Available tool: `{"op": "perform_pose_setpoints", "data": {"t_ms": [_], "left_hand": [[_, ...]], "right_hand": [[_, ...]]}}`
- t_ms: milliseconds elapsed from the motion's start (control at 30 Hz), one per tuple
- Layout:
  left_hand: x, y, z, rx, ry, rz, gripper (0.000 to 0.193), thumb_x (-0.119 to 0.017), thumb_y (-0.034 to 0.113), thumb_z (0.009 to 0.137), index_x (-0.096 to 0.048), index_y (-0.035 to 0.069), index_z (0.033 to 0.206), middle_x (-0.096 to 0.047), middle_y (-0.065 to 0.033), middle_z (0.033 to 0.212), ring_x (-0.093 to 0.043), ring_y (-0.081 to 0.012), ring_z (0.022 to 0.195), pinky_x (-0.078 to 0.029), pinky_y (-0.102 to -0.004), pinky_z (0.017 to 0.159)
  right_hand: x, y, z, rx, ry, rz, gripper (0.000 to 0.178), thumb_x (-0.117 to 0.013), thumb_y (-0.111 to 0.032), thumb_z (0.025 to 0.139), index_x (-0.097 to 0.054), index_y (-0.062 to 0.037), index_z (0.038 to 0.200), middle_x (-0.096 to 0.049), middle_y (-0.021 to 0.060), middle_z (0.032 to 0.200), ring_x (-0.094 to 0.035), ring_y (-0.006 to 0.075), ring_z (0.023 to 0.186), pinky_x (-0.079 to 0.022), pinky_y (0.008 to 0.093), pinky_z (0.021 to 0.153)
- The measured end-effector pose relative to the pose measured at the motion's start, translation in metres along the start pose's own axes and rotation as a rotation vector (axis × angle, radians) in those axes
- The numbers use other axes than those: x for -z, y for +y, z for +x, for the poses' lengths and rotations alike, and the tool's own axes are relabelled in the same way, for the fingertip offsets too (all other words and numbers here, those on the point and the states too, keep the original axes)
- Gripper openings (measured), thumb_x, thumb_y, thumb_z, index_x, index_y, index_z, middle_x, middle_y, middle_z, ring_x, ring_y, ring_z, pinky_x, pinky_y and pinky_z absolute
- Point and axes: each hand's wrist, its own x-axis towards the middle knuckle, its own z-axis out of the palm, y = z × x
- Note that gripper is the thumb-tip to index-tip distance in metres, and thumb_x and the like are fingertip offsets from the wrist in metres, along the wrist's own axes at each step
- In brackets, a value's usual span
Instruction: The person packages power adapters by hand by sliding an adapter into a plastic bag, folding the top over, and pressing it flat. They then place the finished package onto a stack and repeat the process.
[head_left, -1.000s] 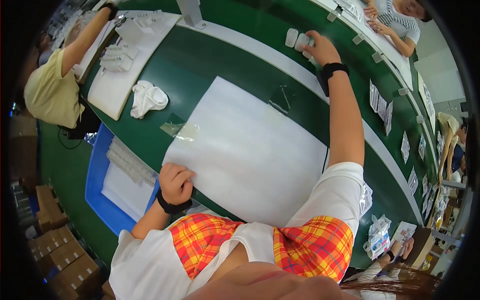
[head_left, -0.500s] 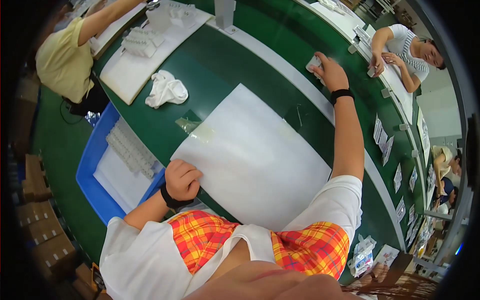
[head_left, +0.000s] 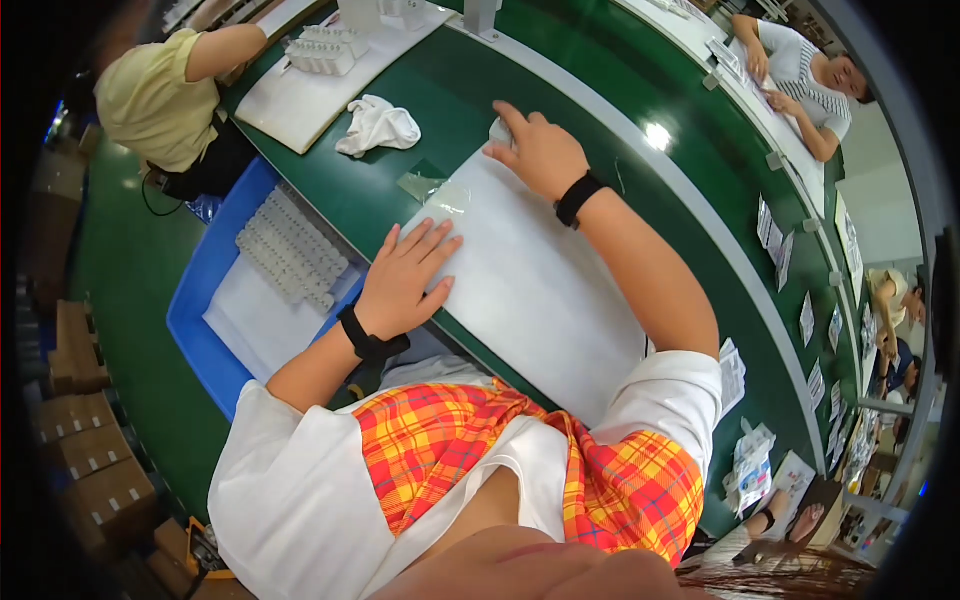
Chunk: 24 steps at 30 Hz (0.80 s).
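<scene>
A white sheet (head_left: 530,290) lies on the green worktable in front of me. My left hand (head_left: 405,280) is open, its fingers spread over the sheet's left edge. At the sheet's far end my right hand (head_left: 545,158) grips a small white piece (head_left: 499,131) between thumb and fingers. Most of that piece is hidden, so its kind does not show. Clear tape (head_left: 421,184) sticks across the sheet's far left corner. Beyond it sits a crumpled white cloth (head_left: 380,127).
A blue bin (head_left: 215,270) with rows of white parts (head_left: 290,248) stands at the left. A green conveyor belt (head_left: 620,110) with a pale rail curves past on the right, carrying several packets (head_left: 770,230). Co-workers sit at far left and across the belt.
My right hand has come back from over the belt to the sheet's far end with a small white piece. My left hand has uncurled and spread onto the sheet. The view has shifted slightly.
</scene>
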Motion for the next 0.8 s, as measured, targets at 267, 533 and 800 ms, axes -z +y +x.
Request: {"op": "perform_pose_setpoints", "data": {"t_ms": [267, 533, 800], "left_hand": [[0.013, -0.019, -0.029, -0.037, -0.122, 0.156, 0.061, -0.059, 0.031, 0.089, -0.038, 0.010, 0.142, -0.032, -0.0169, 0.150, -0.033, -0.0349, 0.136, -0.029, -0.0567, 0.107], [0.061, 0.030, 0.031, -0.352, -0.199, -0.033, 0.042, -0.061, 0.026, 0.087, -0.056, 0.004, 0.123, -0.057, -0.0195, 0.124, -0.053, -0.0386, 0.113, -0.042, -0.0439, 0.096], [-0.048, 0.128, 0.156, -0.573, -0.553, -0.625, 0.030, -0.054, 0.029, 0.092, -0.065, 0.004, 0.104, -0.068, -0.0130, 0.094, -0.063, -0.0255, 0.085, -0.050, -0.0361, 0.077]], "right_hand": [[0.103, 0.052, -0.172, -0.056, 0.468, 0.115, 0.044, -0.061, -0.025, 0.091, -0.052, -0.0069, 0.130, -0.061, 0.0172, 0.115, -0.060, 0.0287, 0.106, -0.046, 0.0359, 0.091], [0.069, 0.165, -0.409, -0.734, 0.318, 0.160, 0.022, -0.067, -0.012, 0.081, -0.063, -0.0004, 0.099, -0.066, 0.0106, 0.086, -0.063, 0.0196, 0.079, -0.050, 0.0306, 0.073], [0.047, 0.195, -0.402, -0.625, -0.011, -0.103, 0.021, -0.070, -0.014, 0.074, -0.061, -0.0012, 0.087, -0.058, 0.0127, 0.069, -0.059, 0.0245, 0.069, -0.046, 0.0352, 0.064]]}}
